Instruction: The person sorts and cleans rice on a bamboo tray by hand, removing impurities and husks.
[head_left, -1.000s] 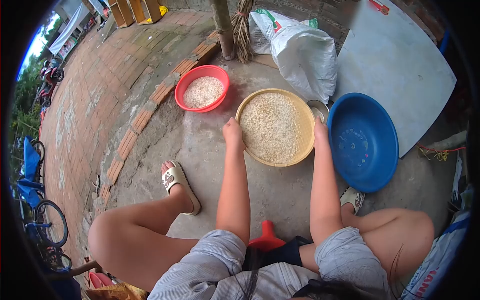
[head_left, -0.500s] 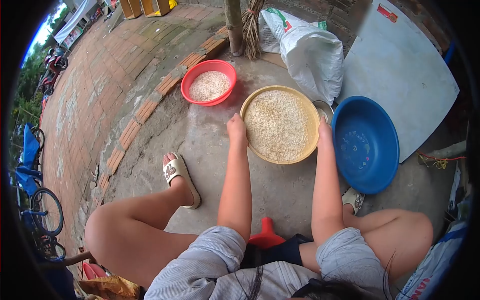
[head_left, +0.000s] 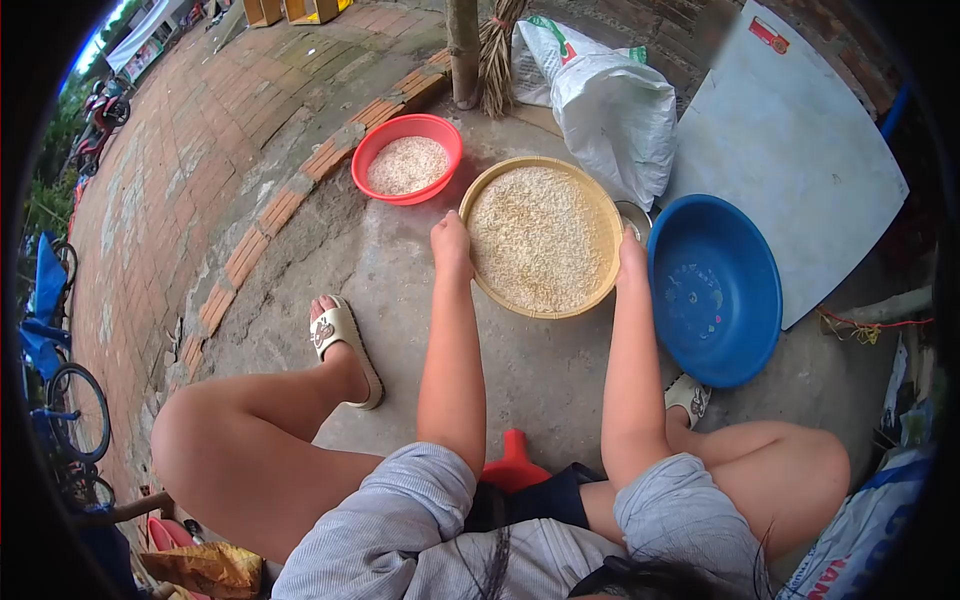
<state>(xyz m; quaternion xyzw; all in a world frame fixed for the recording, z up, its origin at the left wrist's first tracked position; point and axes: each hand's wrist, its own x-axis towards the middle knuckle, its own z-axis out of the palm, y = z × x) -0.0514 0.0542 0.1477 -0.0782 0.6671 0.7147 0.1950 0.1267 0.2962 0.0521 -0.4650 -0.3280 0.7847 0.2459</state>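
Note:
A round woven tray [head_left: 612,245] filled with pale grain [head_left: 540,240] is held out in front of me. My left hand [head_left: 451,242] is closed on its left rim, and my right hand [head_left: 631,258] grips the right rim; the fingers under the tray are hidden. Beyond my left hand, a red basin [head_left: 366,160] with similar grain stands on the concrete. A large blue basin [head_left: 715,290] with small marks on its bottom is just right of my right hand. Behind the tray's right edge, a metal bowl [head_left: 634,215] is partly hidden.
An open white sack [head_left: 620,120] and a straw broom [head_left: 497,65] stand by a wooden post [head_left: 463,50]. A pale board [head_left: 790,170] lies at the right. A brick edging [head_left: 245,258] runs along the left. Below the tray is a red plastic object [head_left: 513,465].
The whole view has shifted slightly, so most things appear a little further left. The grain in the tray lies a little differently. Both hands keep their hold on the rim.

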